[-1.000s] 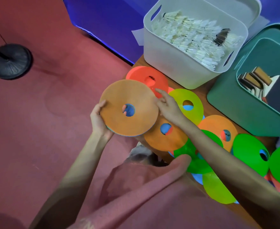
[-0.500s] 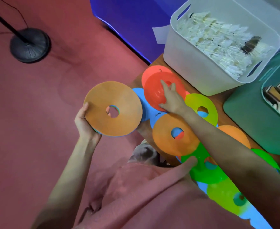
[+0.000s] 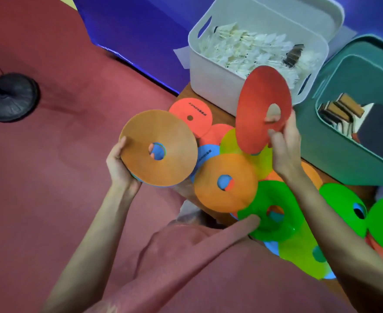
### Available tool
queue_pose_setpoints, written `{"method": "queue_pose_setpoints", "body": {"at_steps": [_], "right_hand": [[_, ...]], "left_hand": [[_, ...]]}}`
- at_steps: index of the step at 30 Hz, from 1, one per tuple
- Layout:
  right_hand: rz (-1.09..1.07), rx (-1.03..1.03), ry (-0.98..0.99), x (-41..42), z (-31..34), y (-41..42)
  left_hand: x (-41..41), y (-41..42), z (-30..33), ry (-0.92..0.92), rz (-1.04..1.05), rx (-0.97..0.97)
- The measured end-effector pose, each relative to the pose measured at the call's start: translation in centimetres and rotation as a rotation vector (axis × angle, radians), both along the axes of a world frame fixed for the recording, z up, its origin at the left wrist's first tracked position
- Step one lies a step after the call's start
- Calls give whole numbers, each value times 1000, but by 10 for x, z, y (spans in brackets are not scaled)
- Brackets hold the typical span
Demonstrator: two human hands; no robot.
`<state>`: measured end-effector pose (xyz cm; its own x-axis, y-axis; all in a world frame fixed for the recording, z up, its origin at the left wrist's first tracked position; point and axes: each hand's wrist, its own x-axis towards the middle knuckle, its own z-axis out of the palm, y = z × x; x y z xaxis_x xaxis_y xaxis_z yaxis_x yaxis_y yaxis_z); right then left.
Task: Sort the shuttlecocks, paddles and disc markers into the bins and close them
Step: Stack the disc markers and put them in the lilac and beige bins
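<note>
My left hand [image 3: 121, 164] grips a stack of disc markers topped by an orange one [image 3: 159, 147], held off the table's left edge. My right hand [image 3: 284, 145] pinches a red disc marker [image 3: 259, 105] through its centre hole, lifted and tilted above the table. Several more discs lie overlapping on the wooden table [image 3: 220, 111]: an orange disc [image 3: 225, 182], a green disc [image 3: 274, 211], a yellow-green disc [image 3: 231, 141] and a coral disc [image 3: 190, 116]. The white bin [image 3: 211, 71] holds shuttlecocks [image 3: 242, 48]. The green bin [image 3: 335, 150] holds paddles [image 3: 348, 107].
A black stand base [image 3: 10, 96] sits on the red floor at left. A blue panel [image 3: 145, 30] runs behind the table. The white bin's lid [image 3: 310, 16] lies behind it. More green discs [image 3: 344, 208] crowd the table's right side.
My right hand has picked the red disc off the table and raised it, tilted. My left hand still holds its stack off the table's left edge.
</note>
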<state>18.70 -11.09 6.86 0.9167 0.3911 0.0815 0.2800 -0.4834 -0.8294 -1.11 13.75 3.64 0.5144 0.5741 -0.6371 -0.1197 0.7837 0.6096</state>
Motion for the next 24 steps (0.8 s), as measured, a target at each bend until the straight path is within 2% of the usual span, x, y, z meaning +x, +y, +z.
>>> {"method": "queue_pose_setpoints", "body": {"at_steps": [2,5,9,14,20,24], "right_hand": [[-197,110,45,0,9,-14],[-548,370,308,1,14,-21],[-489,409,498,-7,1,-33],[-337,283,495,-25,-9,-21],[-123,-138,300,-34,-34,-23],[-160,-285,135,-42,-35,-22]], "left_hand": [[17,-7,6,0,-51,-16],[38,-15,3,-20,-130,-22],[63,-33,3,-20,-216,-43],[84,-67,11,-37,-403,-117],[98,-95,13,-88,-471,-166],[95,-95,13,-98,-470,-185]]}}
